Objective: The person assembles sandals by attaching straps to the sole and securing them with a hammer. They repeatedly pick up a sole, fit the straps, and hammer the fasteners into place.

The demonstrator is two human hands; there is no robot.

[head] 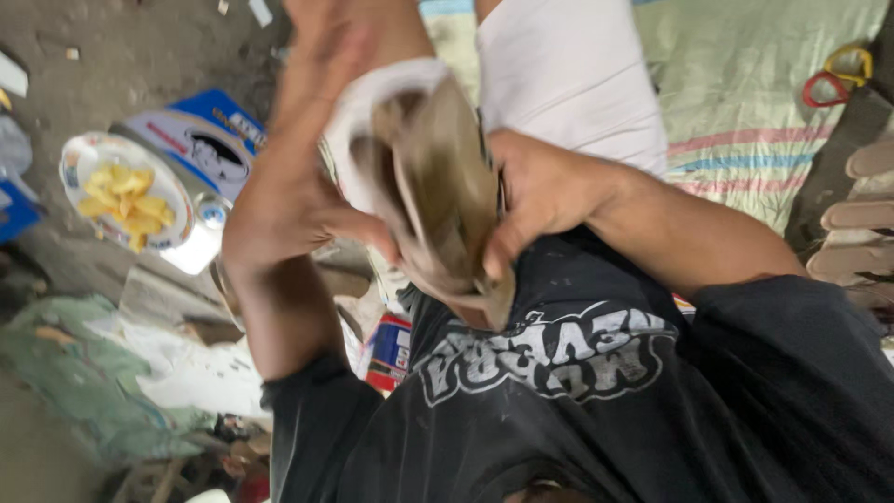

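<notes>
Head view: your left hand (289,200) and right hand (540,191) both grip a brown shoe sole (447,186) with white lining, held against your chest; motion blur suggests a slip could drop it onto the snack plate (79,158).

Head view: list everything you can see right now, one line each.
Blurred brown shoe with white edge: one, held in both hands, centre.
Plate of yellow chips: one, white, left on ground.
Blue and white printed box: one, under the plate.
Striped pale green woven mat: one, upper right.
Red and yellow scissor handles: one pair, top right.
Black printed T-shirt: one, bottom.
Left hand: grips shoe.
Right hand: grips shoe.
</notes>
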